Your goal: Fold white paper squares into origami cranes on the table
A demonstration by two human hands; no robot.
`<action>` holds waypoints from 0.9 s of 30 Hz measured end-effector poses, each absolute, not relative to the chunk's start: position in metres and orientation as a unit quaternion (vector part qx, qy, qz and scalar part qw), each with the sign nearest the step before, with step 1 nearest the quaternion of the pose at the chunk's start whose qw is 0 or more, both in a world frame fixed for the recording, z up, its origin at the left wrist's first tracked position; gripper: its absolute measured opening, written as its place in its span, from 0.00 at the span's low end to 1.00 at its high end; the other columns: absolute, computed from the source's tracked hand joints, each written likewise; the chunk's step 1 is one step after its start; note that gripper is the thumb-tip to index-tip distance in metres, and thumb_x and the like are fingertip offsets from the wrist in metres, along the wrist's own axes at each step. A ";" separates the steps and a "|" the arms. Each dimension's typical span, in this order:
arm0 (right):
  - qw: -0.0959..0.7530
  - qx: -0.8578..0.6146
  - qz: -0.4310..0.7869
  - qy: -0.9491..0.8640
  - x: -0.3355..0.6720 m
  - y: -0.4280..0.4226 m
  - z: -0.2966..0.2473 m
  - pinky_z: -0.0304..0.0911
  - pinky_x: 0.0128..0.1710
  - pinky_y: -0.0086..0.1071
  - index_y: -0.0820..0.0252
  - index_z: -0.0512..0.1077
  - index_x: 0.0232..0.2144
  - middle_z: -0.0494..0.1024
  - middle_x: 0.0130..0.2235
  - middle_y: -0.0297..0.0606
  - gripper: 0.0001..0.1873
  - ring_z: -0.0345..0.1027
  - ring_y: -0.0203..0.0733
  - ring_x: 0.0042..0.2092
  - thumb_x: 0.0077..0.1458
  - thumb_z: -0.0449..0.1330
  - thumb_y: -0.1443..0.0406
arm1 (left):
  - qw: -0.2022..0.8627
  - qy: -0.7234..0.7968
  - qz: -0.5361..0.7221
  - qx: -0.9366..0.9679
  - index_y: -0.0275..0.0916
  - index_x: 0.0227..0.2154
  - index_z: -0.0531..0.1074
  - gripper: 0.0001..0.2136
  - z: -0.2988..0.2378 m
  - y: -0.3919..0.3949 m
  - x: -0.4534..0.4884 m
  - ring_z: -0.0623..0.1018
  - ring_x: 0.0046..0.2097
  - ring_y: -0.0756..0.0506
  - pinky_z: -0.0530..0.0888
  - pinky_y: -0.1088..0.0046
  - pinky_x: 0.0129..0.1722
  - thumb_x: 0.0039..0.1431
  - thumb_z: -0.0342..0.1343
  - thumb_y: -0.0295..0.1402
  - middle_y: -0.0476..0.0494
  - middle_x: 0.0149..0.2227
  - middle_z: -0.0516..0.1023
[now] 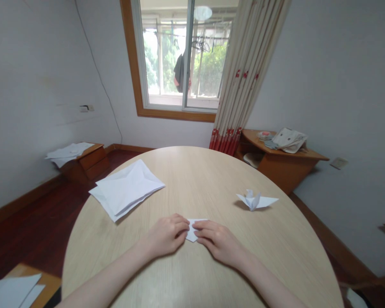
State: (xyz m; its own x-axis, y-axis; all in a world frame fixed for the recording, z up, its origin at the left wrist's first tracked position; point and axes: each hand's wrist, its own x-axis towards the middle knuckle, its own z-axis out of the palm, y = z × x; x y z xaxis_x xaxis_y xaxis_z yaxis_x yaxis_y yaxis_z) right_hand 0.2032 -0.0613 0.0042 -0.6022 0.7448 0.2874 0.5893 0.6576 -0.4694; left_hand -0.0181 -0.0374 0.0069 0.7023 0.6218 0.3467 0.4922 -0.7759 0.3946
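Note:
A small folded piece of white paper (191, 230) lies on the pale wood-grain round table (276, 256), between my hands. My left hand (166, 235) presses its fingertips against the paper's left side, and my right hand (216, 241) holds the right side. Both hands rest on the tabletop. To the upper left of my hands lies a loose pile of creased white paper sheets (126, 189). A white origami crane (253, 200) stands to the right, out of reach of my fingers.
A low wooden cabinet (86, 161) with white papers stands by the left wall. A wooden corner shelf (285, 160) holds a cloth bag. At the lower left, white sheets lie on a wooden surface (25, 278). The table's rim curves around the hands.

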 end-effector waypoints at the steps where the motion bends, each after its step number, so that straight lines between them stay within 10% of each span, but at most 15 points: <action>1: 0.238 -0.382 0.168 -0.877 0.203 -0.061 0.005 0.65 0.52 0.38 0.60 0.77 0.39 0.77 0.49 0.42 0.10 0.70 0.44 0.51 0.59 0.55 0.69 | 0.145 0.309 0.234 0.910 0.38 0.38 0.74 0.07 0.010 -0.039 -0.018 0.76 0.46 0.44 0.72 0.69 0.45 0.60 0.53 0.28 0.42 0.43 0.78; 7: 0.247 -0.396 0.166 -0.869 0.201 -0.062 0.006 0.66 0.48 0.37 0.59 0.73 0.36 0.77 0.46 0.41 0.11 0.71 0.42 0.47 0.63 0.50 0.67 | 0.157 0.303 0.236 0.910 0.37 0.38 0.73 0.15 0.014 -0.039 -0.017 0.75 0.44 0.41 0.71 0.65 0.45 0.55 0.61 0.43 0.40 0.41 0.78; 27: 0.292 -0.394 0.188 -0.851 0.194 -0.063 0.007 0.65 0.44 0.36 0.58 0.67 0.34 0.72 0.40 0.38 0.07 0.67 0.42 0.43 0.62 0.50 0.70 | 0.169 0.309 0.232 0.907 0.38 0.35 0.72 0.06 0.009 -0.038 -0.014 0.73 0.42 0.45 0.70 0.70 0.43 0.64 0.50 0.29 0.44 0.38 0.76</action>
